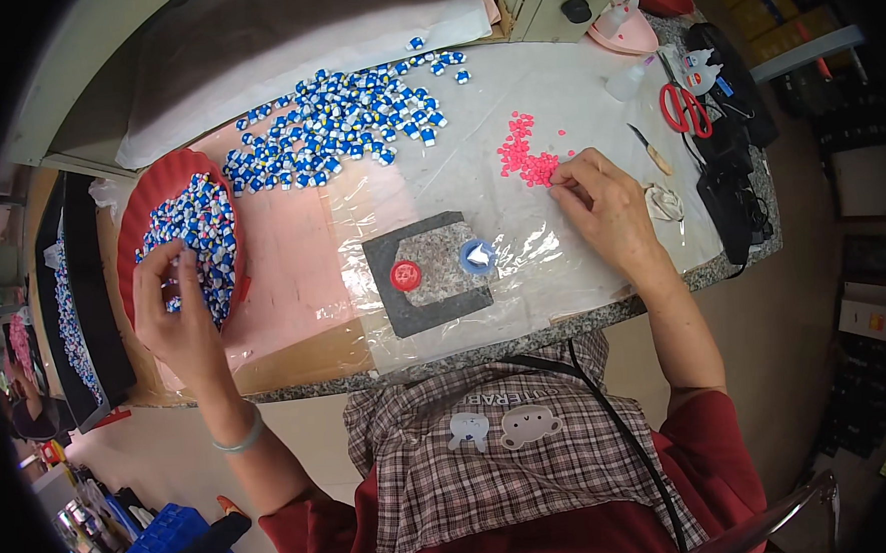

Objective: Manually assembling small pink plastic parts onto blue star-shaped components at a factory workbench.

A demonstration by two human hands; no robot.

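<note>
My left hand (pixel 183 315) reaches over a red scalloped dish (pixel 131 208) heaped with small blue-and-white pieces (pixel 204 214). Its thumb and index finger come together at the heap; whatever is between them is too small to make out. At the right, my right hand (pixel 607 203) has its fingertips pinched at the edge of a pile of tiny pink pieces (pixel 527 162). Those fingertips hide what they grip. Between the hands lies a dark grey board (pixel 420 323) with a speckled centre, bearing a red round cap (pixel 405 275) and a blue round cap (pixel 478 257) with something white in it.
Many more blue-and-white pieces (pixel 340 122) spread across the back of the plastic-covered table. Red-handled scissors (pixel 685 112), a small knife (pixel 654 153), a white bottle (pixel 630 78), a pink dish (pixel 626 32) and black cables (pixel 729 191) lie at the right. A black tray (pixel 98 285) stands left.
</note>
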